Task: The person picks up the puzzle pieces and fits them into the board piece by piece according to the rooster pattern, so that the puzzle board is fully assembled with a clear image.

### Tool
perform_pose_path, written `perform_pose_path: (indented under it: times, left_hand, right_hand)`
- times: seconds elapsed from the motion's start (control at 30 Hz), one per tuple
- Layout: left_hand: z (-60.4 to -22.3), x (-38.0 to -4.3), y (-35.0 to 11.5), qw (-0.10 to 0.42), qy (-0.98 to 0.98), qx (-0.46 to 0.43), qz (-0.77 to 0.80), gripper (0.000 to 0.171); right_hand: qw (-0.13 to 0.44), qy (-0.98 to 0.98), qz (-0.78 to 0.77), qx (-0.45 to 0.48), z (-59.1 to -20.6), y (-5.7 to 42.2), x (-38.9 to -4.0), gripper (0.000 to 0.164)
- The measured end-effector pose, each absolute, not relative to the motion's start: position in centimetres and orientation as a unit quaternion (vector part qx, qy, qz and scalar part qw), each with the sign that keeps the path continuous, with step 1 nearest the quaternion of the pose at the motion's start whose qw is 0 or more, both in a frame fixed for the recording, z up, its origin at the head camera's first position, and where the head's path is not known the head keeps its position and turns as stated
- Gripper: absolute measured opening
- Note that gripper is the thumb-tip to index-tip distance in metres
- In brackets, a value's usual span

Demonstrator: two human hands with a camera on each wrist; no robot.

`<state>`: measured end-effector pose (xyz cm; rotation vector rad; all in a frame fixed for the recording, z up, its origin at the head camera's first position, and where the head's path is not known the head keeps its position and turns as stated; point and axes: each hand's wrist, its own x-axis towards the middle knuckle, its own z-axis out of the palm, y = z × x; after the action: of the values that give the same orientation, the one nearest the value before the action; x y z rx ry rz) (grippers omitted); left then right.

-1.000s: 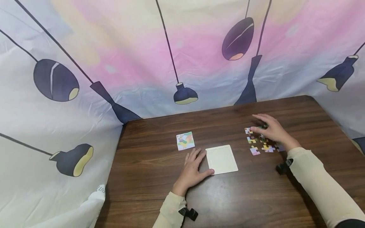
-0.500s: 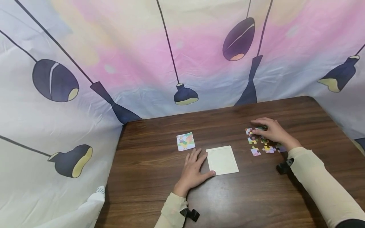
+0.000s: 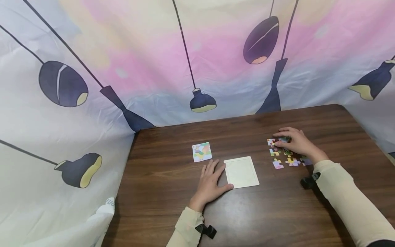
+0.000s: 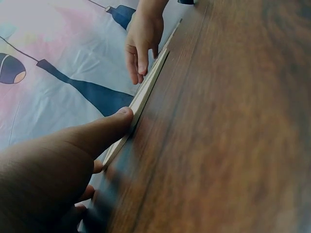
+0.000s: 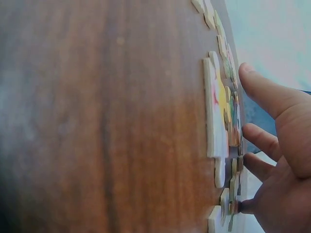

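Note:
My left hand (image 3: 210, 187) rests beside a square cream puzzle board (image 3: 242, 172), its thumb at the near left corner and its fingers along the left edge. In the left wrist view, the thumb (image 4: 114, 124) touches the side of the thin board. My right hand (image 3: 296, 142) is over several jigsaw puzzle pieces (image 3: 277, 164), fingers spread, and hides some of them. Thumb and fingers stand apart in the right wrist view, the fingertips low at the wooden pieces (image 5: 216, 111); nothing shows pinched between them.
A small square picture card (image 3: 202, 152) with a cartoon figure lies left of the board, beyond my left hand. Everything lies on a dark wooden table (image 3: 160, 192). Behind it hangs a cloth (image 3: 145, 51) printed with lamps. Each wrist carries a small black camera (image 3: 211, 231).
My right hand has lowered slightly toward the pieces, and its fingers have drawn a little closer to the thumb. The left hand stays at the board. The head view has shifted slightly.

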<state>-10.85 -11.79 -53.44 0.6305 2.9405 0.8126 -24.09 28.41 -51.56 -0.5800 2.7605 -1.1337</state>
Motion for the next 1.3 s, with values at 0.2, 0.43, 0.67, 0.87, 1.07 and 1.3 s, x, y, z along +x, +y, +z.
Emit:
perform_pose_path:
  times: [0.2, 0.43, 0.67, 0.87, 1.07, 1.3]
  left_hand:
    - [-53.53, -11.12, -11.84, 0.018, 0.945, 0.202, 0.256, 0.081]
    - [-53.76, -10.88, -11.84, 0.016, 0.945, 0.200, 0.258, 0.081]
    - [-53.77, -10.91, -11.95, 0.013, 0.946, 0.200, 0.253, 0.080]
    - [-53.68, -10.93, -11.93, 0.014, 0.947, 0.204, 0.249, 0.080]
    - [-53.39, -10.91, -11.88, 0.018, 0.946, 0.201, 0.254, 0.078]
    - [-53.28, -10.88, -11.91, 0.027, 0.944, 0.198, 0.261, 0.077]
  right_hand:
    - [0.052, 0.907, -0.372, -0.189, -51.46, 28.38, -24.09, 0.045]
    - [0.043, 0.910, -0.360, -0.200, -51.63, 28.30, -24.23, 0.043]
    - [0.045, 0.914, -0.351, -0.200, -51.69, 28.03, -24.35, 0.038]
    - [0.049, 0.915, -0.348, -0.197, -51.78, 28.07, -24.36, 0.039]
    - [0.054, 0.916, -0.348, -0.192, -51.67, 27.97, -24.53, 0.041]
    - [0.061, 0.921, -0.336, -0.188, -51.30, 27.59, -24.30, 0.041]
